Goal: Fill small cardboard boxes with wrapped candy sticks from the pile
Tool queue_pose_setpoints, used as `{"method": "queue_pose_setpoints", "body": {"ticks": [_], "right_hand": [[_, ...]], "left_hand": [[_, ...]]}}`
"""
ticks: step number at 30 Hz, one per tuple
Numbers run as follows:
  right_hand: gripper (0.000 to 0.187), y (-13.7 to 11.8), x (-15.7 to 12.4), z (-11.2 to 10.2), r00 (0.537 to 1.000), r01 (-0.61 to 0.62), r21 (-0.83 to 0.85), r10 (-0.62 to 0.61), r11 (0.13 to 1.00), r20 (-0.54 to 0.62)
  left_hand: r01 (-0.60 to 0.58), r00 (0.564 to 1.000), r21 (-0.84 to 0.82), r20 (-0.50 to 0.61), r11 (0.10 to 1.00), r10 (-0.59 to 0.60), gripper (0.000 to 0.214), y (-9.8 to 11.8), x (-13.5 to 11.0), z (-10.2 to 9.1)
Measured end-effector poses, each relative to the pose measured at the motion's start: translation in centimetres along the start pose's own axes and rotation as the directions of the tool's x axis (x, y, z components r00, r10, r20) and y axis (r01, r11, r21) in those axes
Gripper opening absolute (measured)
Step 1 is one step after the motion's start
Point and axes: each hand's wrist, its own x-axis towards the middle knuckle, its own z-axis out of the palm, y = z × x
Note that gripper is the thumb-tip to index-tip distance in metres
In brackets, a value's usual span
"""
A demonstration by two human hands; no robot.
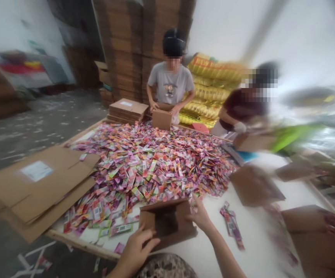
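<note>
I hold a small open brown cardboard box [169,222] on the white table [257,235], its opening toward me. My left hand [136,247] grips the box's near left edge with curled fingers. My right hand [199,215] rests on the box's right side at the edge of the pile of colourful sachets [147,166]. A few loose sachets [231,224] lie to the right of my right hand.
A flattened cardboard sheet [39,185] hangs over the table's left edge. Across the table a person holds a small box [162,119] beside a stack of flat boxes [128,110]. A second person [242,108] works at the right. Blurred boxes [315,235] stand at the right.
</note>
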Motion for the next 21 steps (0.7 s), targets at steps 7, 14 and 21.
{"method": "queue_pose_setpoints", "body": {"ticks": [7, 14, 21], "right_hand": [[0.104, -6.2, -1.6, 1.3, 0.794, 0.561, -0.448, -0.299, 0.696, 0.53], [0.069, 1.2, -5.5, 2.3, 0.732, 0.676, -0.472, -0.438, 0.566, 0.522], [0.044, 3.5, -6.1, 1.7, 0.738, 0.674, -0.526, -0.507, 0.518, 0.446]], "left_hand": [[-0.055, 0.986, 0.147, -0.151, 0.988, 0.078, 0.038, -2.6, 1.9, 1.1], [0.133, 0.919, 0.499, -0.386, 0.856, 0.082, 0.037, -2.8, -0.2, 0.8], [0.023, 0.834, 0.606, -0.45, 0.795, 0.319, 0.013, -2.4, -0.8, 0.4]]}}
